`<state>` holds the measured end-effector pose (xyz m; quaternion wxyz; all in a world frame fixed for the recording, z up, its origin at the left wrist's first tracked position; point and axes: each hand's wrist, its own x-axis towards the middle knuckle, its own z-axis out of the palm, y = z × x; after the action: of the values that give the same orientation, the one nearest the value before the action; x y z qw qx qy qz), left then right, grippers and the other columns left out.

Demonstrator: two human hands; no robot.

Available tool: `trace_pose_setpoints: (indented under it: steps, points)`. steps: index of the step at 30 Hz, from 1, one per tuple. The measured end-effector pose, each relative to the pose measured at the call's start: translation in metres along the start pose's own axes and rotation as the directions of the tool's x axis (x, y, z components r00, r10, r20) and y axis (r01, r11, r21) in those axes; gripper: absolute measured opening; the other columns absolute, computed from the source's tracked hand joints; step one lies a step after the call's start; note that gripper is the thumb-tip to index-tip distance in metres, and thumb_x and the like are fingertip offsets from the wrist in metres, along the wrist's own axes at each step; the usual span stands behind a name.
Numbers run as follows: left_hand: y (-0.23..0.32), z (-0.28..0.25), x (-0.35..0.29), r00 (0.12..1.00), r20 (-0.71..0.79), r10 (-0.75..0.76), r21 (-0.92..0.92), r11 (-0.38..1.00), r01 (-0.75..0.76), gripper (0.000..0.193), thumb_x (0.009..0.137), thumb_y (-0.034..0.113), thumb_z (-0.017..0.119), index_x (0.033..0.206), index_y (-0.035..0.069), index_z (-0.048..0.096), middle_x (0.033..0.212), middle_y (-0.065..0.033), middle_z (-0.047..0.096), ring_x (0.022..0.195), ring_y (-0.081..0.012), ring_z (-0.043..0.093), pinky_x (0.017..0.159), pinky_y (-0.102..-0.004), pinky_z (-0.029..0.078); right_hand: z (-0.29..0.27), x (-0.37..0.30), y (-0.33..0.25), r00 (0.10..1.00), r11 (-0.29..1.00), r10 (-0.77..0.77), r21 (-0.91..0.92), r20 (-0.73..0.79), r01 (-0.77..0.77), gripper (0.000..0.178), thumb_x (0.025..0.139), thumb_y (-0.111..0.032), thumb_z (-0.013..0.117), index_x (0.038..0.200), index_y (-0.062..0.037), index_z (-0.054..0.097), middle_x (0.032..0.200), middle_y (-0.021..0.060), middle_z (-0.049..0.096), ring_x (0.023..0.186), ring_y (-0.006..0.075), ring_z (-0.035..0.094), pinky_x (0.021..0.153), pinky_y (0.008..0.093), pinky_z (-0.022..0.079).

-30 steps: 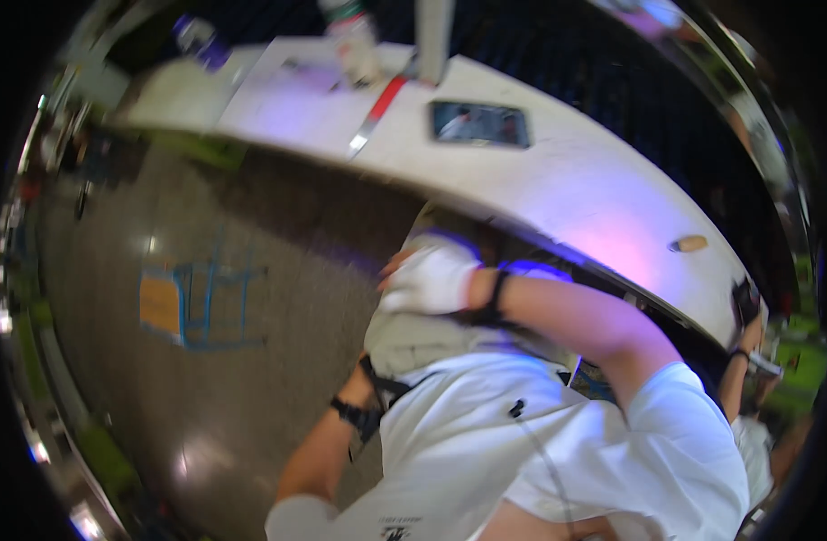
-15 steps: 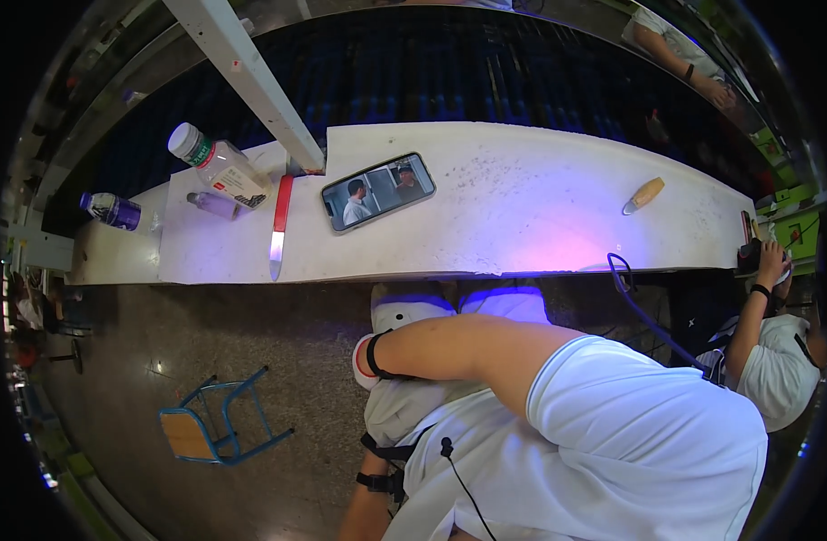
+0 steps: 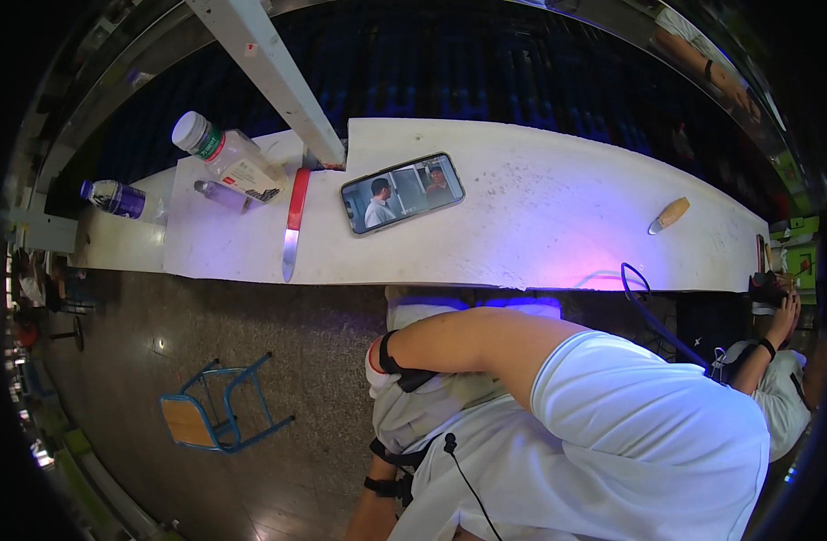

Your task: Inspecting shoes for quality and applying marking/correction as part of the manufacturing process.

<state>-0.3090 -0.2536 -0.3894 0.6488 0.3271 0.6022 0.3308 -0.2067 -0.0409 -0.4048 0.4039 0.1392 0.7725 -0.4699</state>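
My right forearm reaches left across my body to a black wrist strap. Beyond it, my right hand shows only as a patch of white and red, perhaps a glove; its fingers are hidden. Low in the view, my left arm wears a black band, and the bit of my left hand past it disappears behind a black strap on my clothing. Both hands are below the white table's near edge, off its top. On it lie a phone showing a video, a red-handled knife and a short wooden-handled knife.
Left of the red knife are a white-capped bottle, a small clear bottle and a purple-labelled bottle. A pale post rises behind. A blue-framed stool is on the floor. At far right a co-worker's hand touches a dark object.
My view has shifted a little, so the phone and both knives appear farther right. My arms keep nearly the same pose. The co-worker at the right sits closer to the view's edge.
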Motion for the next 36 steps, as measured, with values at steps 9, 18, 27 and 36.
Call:
trace_pose_setpoints:
  steps: [9, 18, 27, 36]
  points:
    - [0.002, -0.006, -0.012, 1.000, -0.012, 0.016, 0.021, 1.000, -0.016, 0.038, 0.106, 0.019, 0.058, 0.137, -0.001, 0.066, 0.134, -0.0143, 0.072, 0.119, -0.0249, 0.069, 0.104, -0.0381, 0.055, -0.002, 0.018, 0.017, 0.995, 0.992, 0.013, -0.123, -0.098, -0.025, 0.060, 0.104, -0.048, 0.052, 0.150, -0.0100, 0.061, 0.142, 0.0164, 0.067, 0.128, 0.0379, 0.063, 0.106, 0.0502, 0.049]
    - [0.002, -0.012, -0.024, 0.999, -0.031, 0.012, 0.028, 1.000, -0.011, 0.038, 0.106, 0.020, 0.058, 0.137, -0.001, 0.067, 0.133, -0.0143, 0.073, 0.118, -0.0249, 0.070, 0.103, -0.0382, 0.055, 0.002, 0.012, 0.023, 0.991, 0.991, 0.030, -0.129, -0.132, -0.047, 0.053, 0.099, -0.043, 0.059, 0.140, -0.0119, 0.068, 0.132, 0.0150, 0.072, 0.117, 0.0371, 0.068, 0.099, 0.0473, 0.052]
    - [0.000, -0.011, -0.022, 1.000, -0.018, 0.015, 0.036, 0.999, -0.015, 0.038, 0.107, 0.021, 0.058, 0.136, -0.001, 0.067, 0.132, -0.0144, 0.073, 0.117, -0.0248, 0.070, 0.102, -0.0382, 0.055, -0.001, 0.015, 0.032, 0.977, 0.988, 0.039, -0.138, -0.211, -0.069, 0.046, 0.093, -0.038, 0.066, 0.130, -0.0137, 0.075, 0.122, 0.0136, 0.076, 0.107, 0.0362, 0.072, 0.092, 0.0443, 0.055]
    - [0.002, -0.011, -0.019, 0.999, -0.001, 0.052, 0.044, 0.998, -0.052, 0.038, 0.107, 0.022, 0.057, 0.135, -0.001, 0.068, 0.131, -0.0144, 0.074, 0.115, -0.0248, 0.071, 0.101, -0.0382, 0.056, -0.003, -0.036, 0.013, 0.899, 0.993, 0.080, -0.043, -0.430, -0.109, 0.035, 0.084, -0.030, 0.075, 0.111, -0.0090, 0.084, 0.111, 0.0177, 0.078, 0.105, 0.0387, 0.074, 0.090, 0.0484, 0.058]
